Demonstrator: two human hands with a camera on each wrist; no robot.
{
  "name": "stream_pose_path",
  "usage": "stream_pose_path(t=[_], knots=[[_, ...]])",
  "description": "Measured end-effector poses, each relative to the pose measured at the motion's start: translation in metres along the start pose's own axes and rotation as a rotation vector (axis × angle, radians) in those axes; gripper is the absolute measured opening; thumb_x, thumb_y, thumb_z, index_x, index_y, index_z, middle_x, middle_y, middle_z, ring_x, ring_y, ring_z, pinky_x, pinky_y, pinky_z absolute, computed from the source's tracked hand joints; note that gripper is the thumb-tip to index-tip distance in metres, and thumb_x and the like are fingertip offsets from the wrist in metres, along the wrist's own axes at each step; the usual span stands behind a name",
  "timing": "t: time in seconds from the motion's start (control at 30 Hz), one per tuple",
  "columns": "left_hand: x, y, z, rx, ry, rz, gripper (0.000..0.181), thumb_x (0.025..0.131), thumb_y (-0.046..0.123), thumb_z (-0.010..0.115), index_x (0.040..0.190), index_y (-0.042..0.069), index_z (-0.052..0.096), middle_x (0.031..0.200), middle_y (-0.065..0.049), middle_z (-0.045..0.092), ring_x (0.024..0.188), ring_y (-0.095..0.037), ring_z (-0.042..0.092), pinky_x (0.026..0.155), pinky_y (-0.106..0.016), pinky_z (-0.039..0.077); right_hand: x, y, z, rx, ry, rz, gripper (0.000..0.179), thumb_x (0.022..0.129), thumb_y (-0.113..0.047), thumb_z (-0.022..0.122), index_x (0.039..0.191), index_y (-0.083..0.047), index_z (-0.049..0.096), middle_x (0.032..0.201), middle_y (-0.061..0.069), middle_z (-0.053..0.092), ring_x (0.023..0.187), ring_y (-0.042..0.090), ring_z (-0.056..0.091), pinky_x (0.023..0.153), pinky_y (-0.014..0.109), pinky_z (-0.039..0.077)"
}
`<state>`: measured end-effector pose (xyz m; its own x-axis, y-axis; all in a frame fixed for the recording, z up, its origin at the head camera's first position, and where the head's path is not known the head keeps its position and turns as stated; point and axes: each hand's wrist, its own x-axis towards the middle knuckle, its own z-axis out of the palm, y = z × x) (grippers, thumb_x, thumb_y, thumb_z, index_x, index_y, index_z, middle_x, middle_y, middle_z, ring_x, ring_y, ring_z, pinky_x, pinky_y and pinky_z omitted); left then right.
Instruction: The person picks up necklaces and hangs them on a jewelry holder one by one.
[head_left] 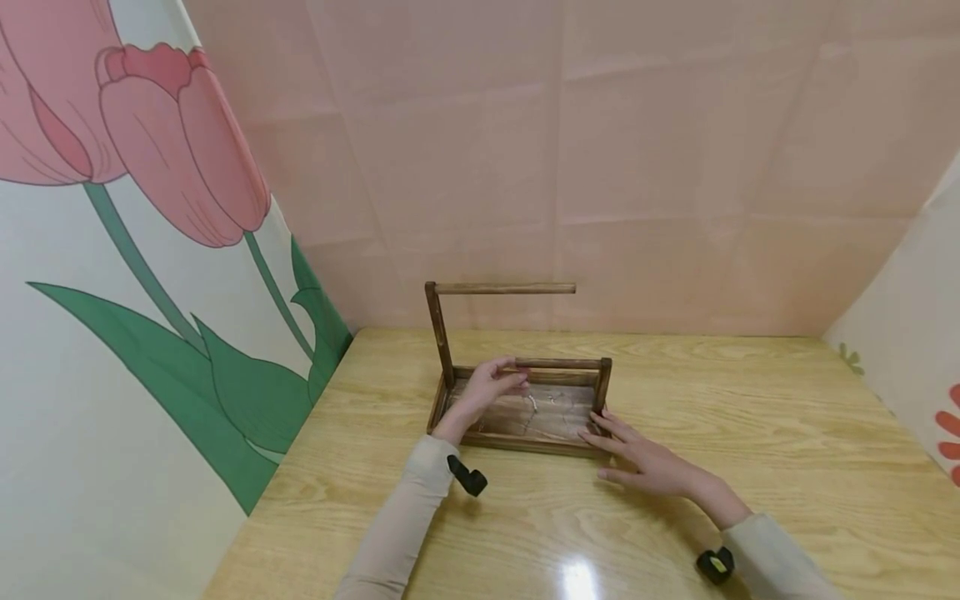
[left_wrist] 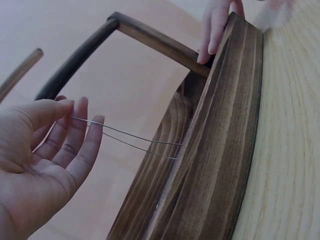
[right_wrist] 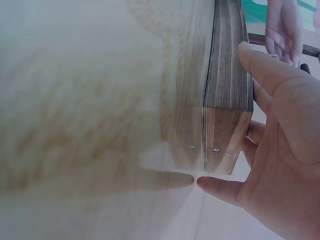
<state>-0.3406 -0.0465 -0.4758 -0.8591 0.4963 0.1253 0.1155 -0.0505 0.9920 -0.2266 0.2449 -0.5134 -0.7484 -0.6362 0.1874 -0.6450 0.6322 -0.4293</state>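
Observation:
A dark-stained wooden tray frame [head_left: 525, 446] stands on the table. One tall post [head_left: 439, 333] at its left carries an upper bar [head_left: 506, 288]; a short post [head_left: 602, 383] at its right carries a lower bar [head_left: 562, 363]. My left hand [head_left: 480, 398] is over the tray by the lower bar's free end. In the left wrist view its thumb and forefinger pinch a thin metal wire [left_wrist: 135, 135], whose two strands run down into the tray. My right hand [head_left: 645, 462] touches the tray's front right corner with fairly straight, spread fingers, some reaching over the rim.
The wood-grain table [head_left: 750, 417] meets a pink cloth backdrop [head_left: 600, 167] behind the tray. A tulip-printed panel [head_left: 150, 292] borders the left side and a pale flower-printed panel [head_left: 915, 333] the right. Small nail heads [right_wrist: 216, 150] show on the tray's end.

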Motion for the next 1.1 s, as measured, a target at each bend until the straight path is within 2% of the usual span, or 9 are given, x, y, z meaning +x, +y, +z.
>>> stream_pose_path(t=[0.27,0.4,0.53,0.63,0.7,0.77,0.83,0.97,1.1], knots=[[-0.002,0.009,-0.001,-0.009,-0.006,-0.042,0.039,0.095,0.002,0.05,0.133,-0.004,0.044,0.118,-0.028,0.057,0.109,-0.05,0.051,0.096,-0.05,0.044,0.0,-0.002,-0.001,0.002,0.0,-0.005,0.06,0.09,-0.038,0.058,0.142,-0.017,0.038,0.154,0.014,0.015,0.135,0.049,0.016,0.093,0.061,0.041],[-0.003,0.011,-0.004,-0.004,-0.006,-0.031,0.039,0.094,0.007,0.052,0.132,0.001,0.048,0.12,-0.023,0.057,0.106,-0.039,0.059,0.095,-0.046,0.047,0.0,-0.002,-0.002,-0.001,-0.001,-0.004,0.06,0.09,-0.038,0.058,0.143,-0.017,0.038,0.154,0.013,0.015,0.135,0.048,0.017,0.092,0.06,0.042],[-0.004,0.014,-0.005,-0.016,-0.013,0.001,0.039,0.094,0.007,0.053,0.132,-0.001,0.048,0.123,-0.025,0.054,0.106,-0.041,0.058,0.097,-0.052,0.043,0.0,-0.002,-0.001,-0.006,0.003,-0.005,0.06,0.09,-0.038,0.058,0.143,-0.017,0.038,0.154,0.013,0.015,0.135,0.048,0.017,0.092,0.059,0.043],[-0.004,0.015,-0.006,-0.016,-0.015,0.023,0.038,0.094,0.006,0.052,0.131,-0.003,0.048,0.124,-0.026,0.051,0.101,-0.036,0.061,0.097,-0.057,0.04,0.0,-0.001,0.0,-0.01,0.0,-0.002,0.06,0.09,-0.039,0.058,0.142,-0.016,0.038,0.154,0.014,0.015,0.135,0.047,0.016,0.092,0.058,0.044],[-0.003,0.012,-0.007,0.006,-0.006,0.047,0.037,0.094,0.007,0.053,0.13,-0.002,0.049,0.121,-0.025,0.052,0.093,-0.023,0.064,0.096,-0.057,0.041,-0.001,-0.001,0.001,-0.011,-0.003,0.001,0.06,0.09,-0.04,0.058,0.142,-0.016,0.038,0.154,0.014,0.015,0.135,0.047,0.016,0.092,0.058,0.043],[-0.003,0.012,-0.008,0.019,-0.001,0.058,0.036,0.094,0.008,0.053,0.129,-0.001,0.051,0.12,-0.023,0.053,0.09,-0.018,0.064,0.096,-0.058,0.041,-0.001,-0.002,0.0,-0.005,-0.004,0.004,0.06,0.09,-0.039,0.058,0.142,-0.016,0.038,0.154,0.015,0.015,0.135,0.048,0.016,0.093,0.06,0.042],[-0.004,0.013,-0.009,0.018,-0.003,0.063,0.036,0.094,0.007,0.052,0.129,-0.001,0.051,0.122,-0.023,0.052,0.095,-0.03,0.063,0.096,-0.057,0.041,-0.001,-0.003,0.0,-0.001,-0.004,0.005,0.06,0.09,-0.039,0.058,0.142,-0.016,0.039,0.153,0.016,0.015,0.135,0.048,0.016,0.094,0.06,0.041],[-0.006,0.017,-0.011,-0.01,-0.013,0.049,0.037,0.095,0.007,0.051,0.131,-0.003,0.048,0.125,-0.021,0.05,0.109,-0.049,0.05,0.098,-0.056,0.04,-0.001,-0.003,0.0,0.002,-0.007,0.007,0.06,0.09,-0.04,0.057,0.142,-0.016,0.039,0.153,0.016,0.016,0.135,0.048,0.015,0.094,0.061,0.041],[-0.009,0.025,-0.014,0.0,-0.006,0.042,0.037,0.095,0.007,0.051,0.13,-0.005,0.048,0.118,-0.023,0.053,0.109,-0.053,0.048,0.097,-0.058,0.041,-0.001,-0.002,-0.001,0.001,-0.016,0.011,0.06,0.091,-0.041,0.057,0.143,-0.016,0.038,0.154,0.014,0.014,0.135,0.048,0.014,0.094,0.061,0.041]])
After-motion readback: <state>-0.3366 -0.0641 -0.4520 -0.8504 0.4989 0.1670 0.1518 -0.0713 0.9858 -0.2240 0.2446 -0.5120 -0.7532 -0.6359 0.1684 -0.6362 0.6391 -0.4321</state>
